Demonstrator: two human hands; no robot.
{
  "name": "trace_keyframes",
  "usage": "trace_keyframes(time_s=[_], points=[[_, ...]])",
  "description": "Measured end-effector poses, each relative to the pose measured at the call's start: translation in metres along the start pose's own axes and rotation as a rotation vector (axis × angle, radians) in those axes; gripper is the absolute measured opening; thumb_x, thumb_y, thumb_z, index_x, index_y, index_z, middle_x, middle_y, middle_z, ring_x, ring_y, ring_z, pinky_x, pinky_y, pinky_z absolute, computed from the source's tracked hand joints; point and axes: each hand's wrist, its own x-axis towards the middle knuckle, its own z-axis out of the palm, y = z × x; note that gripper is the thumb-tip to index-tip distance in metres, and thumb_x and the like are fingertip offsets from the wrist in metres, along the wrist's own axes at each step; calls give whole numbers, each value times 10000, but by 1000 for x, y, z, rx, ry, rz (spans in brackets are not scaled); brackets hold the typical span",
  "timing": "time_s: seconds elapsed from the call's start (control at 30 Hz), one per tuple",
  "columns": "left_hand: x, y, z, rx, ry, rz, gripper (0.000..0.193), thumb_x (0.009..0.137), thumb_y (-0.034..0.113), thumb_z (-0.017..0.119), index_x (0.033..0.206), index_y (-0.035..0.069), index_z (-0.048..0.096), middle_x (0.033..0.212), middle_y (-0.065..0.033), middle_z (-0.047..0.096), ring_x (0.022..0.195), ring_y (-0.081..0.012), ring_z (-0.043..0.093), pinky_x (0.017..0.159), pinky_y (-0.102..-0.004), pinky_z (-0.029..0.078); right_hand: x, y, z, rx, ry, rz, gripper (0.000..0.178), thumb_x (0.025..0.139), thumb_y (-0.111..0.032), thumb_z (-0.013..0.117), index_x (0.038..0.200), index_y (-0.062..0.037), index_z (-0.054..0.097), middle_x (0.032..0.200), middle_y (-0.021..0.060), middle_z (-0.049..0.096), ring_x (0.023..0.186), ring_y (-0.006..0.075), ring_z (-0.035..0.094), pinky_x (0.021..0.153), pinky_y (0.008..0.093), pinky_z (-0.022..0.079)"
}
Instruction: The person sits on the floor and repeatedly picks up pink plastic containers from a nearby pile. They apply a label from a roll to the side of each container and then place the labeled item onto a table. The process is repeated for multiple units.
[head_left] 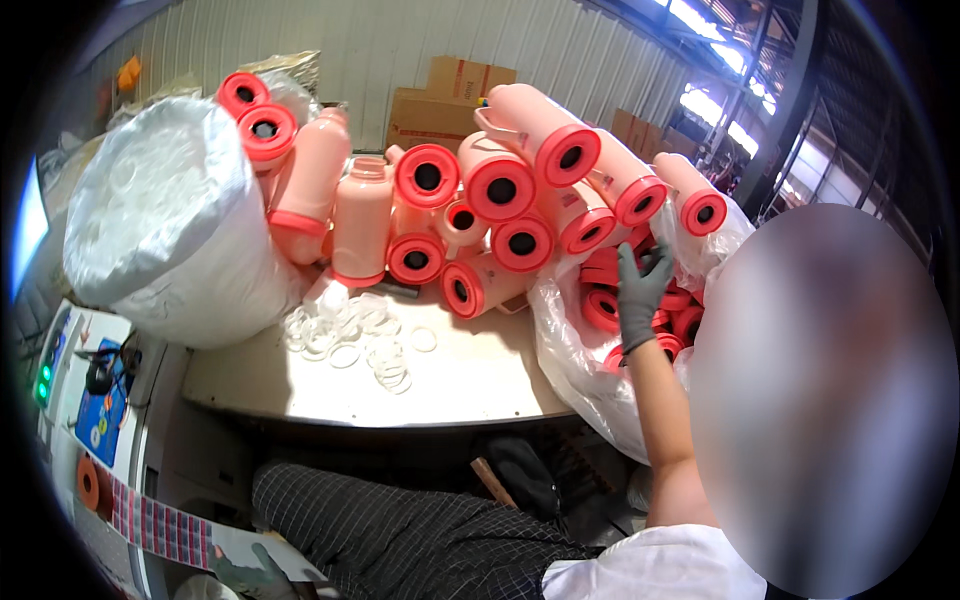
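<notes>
My right hand (643, 285), in a grey glove, reaches into a clear plastic bag (560, 340) at the right end of the table. Its fingers are apart, over the red ring-shaped parts (600, 308) that fill the bag. At the lower left my left hand (252, 575), also gloved, is at a strip of printed labels (165, 525). That hand is dark and partly cut off, so its grip is unclear. Several pink bottles (362, 215) with red bases are piled along the back of the table, most lying with their bases toward me, a few upright.
Loose white rings (345, 335) lie on the white table (480, 385). A large white sack (200, 240) of translucent pieces stands at the left. Below it is a machine (100, 390) with green lights. Cardboard boxes (430, 115) stand behind the bottles. A blurred shape covers the right side.
</notes>
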Motion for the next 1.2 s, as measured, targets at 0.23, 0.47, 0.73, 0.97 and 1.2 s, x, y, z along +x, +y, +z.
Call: trace_keyframes(time_s=[0.23,0.47,0.73,0.97,1.2], points=[[-10,13,-5,161,-208,176,667,930,464,739,1405,30,561,1394,-226,586,1330,-425,517,1124,-552,422,69,69,65,-299,-38,-129,997,911,-502,744,1671,-130,216,1651,289,273,1479,495,310,1230,542,257],[-30,6,-44,223,-303,182,742,836,413,831,1356,-38,553,1305,-252,592,1232,-448,540,1080,-551,424,115,68,166,-365,-228,99,807,932,-393,604,1658,-303,263,1538,265,425,1401,509,386,1163,590,350],[-35,33,-38,182,-333,208,727,793,511,808,1246,-16,595,1188,-265,623,1145,-480,555,997,-593,450,143,89,176,-337,-229,60,799,922,-597,607,1560,-146,444,1435,255,543,1374,457,483,1152,553,385],[-50,6,-40,179,-495,-23,765,812,520,795,1307,-20,577,1286,-270,610,1223,-468,543,1044,-568,450,154,100,15,-755,110,-559,480,839,-522,758,1043,-97,671,1080,127,646,1046,329,618,919,480,487],[-63,-24,-20,136,-665,-238,798,822,545,787,1342,-18,566,1319,-264,605,1242,-454,546,1053,-542,459,124,128,-109,-1296,-365,-560,521,819,-376,758,1289,-181,644,1333,111,611,1283,360,544,1110,554,383]])
